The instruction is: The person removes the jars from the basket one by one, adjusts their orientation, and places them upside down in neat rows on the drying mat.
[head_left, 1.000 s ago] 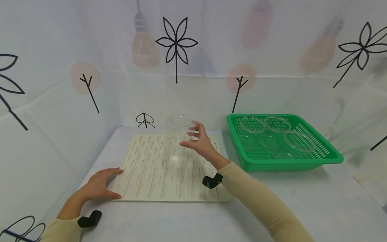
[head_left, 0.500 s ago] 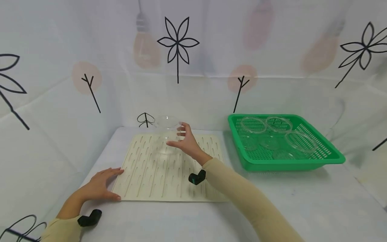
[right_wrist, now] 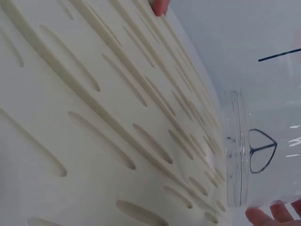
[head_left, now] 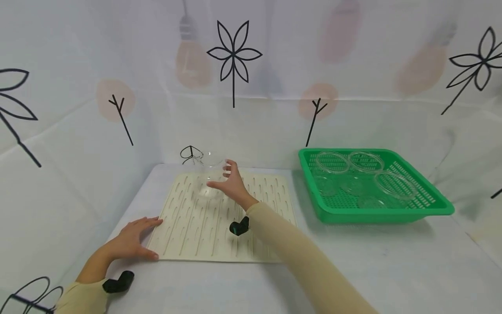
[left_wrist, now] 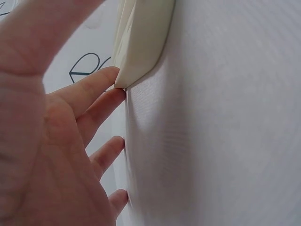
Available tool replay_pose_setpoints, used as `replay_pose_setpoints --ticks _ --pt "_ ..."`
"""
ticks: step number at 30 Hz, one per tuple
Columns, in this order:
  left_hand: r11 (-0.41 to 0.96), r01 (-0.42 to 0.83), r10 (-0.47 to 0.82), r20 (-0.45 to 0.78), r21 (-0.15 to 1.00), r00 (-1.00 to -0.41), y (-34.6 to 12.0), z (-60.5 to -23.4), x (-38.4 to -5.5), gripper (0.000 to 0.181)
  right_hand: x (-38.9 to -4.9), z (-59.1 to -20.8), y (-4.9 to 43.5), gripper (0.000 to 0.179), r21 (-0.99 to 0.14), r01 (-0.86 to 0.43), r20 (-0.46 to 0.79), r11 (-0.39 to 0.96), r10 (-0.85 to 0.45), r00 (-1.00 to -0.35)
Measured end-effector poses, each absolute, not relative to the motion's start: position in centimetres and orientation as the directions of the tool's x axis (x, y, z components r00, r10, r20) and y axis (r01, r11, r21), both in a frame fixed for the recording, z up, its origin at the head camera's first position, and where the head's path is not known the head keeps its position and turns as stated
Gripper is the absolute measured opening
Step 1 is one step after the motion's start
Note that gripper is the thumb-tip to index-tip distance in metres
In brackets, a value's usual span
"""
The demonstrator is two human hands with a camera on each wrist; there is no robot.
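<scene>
In the head view my right hand (head_left: 235,185) grips a clear, see-through cup (head_left: 204,176), thumb and fingers round its right side, over the back left part of a cream ribbed mat (head_left: 196,237). The right wrist view shows the ringed end of the cup (right_wrist: 236,150) close at the mat's grooved surface (right_wrist: 89,136), with fingertips (right_wrist: 277,214) at its side. My left hand (head_left: 131,240) rests at the mat's front left, fingers spread. Up close in the left wrist view, its fingertips (left_wrist: 113,73) touch the mat's edge (left_wrist: 146,47).
A green slotted basket (head_left: 386,212) stands to the right of the mat and holds several clear cups (head_left: 366,161). White cloth (head_left: 353,266) covers the table, and a printed white curtain (head_left: 270,126) closes off the back and sides.
My right hand has carried the clear cup leftward across the back of the mat, slowing in the last half second. The left hand has kept its place at the mat's edge.
</scene>
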State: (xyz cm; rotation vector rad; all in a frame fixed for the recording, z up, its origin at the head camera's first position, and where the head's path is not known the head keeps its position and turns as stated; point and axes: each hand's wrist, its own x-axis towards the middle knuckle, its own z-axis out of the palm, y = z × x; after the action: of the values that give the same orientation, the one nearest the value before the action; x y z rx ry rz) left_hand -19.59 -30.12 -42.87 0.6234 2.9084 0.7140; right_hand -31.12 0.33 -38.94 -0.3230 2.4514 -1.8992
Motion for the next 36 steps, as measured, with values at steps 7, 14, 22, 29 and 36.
replay_pose_setpoints --ticks 7,14,22,29,36 --pt "0.801 0.388 0.422 0.031 0.456 -0.906 -30.1 -42.9 -19.7 0.096 -31.5 -40.1 -0.6 0.095 -0.955 -0.145 0.098 0.257 -0.189 -0.977" --pt "0.804 0.377 0.414 0.023 0.460 -0.910 -30.2 -42.7 -19.5 0.097 -31.3 -40.2 -1.4 0.091 -0.928 -0.104 0.052 0.358 -0.152 -0.987" --pt "0.806 0.369 0.405 0.022 0.463 -0.914 -30.3 -42.8 -19.5 0.097 -30.6 -39.7 -1.9 0.067 -0.934 0.058 -0.103 0.352 -0.112 -0.988" --pt "0.809 0.363 0.400 0.018 0.463 -0.916 -30.2 -42.9 -19.5 0.096 -30.7 -39.7 -1.8 0.057 -0.951 0.037 -0.091 0.308 -0.162 -0.983" --pt "0.800 0.364 0.403 0.024 0.478 -0.915 -30.1 -42.9 -19.5 0.096 -31.1 -40.0 -1.6 0.065 -0.962 0.046 -0.109 0.269 -0.224 -0.968"
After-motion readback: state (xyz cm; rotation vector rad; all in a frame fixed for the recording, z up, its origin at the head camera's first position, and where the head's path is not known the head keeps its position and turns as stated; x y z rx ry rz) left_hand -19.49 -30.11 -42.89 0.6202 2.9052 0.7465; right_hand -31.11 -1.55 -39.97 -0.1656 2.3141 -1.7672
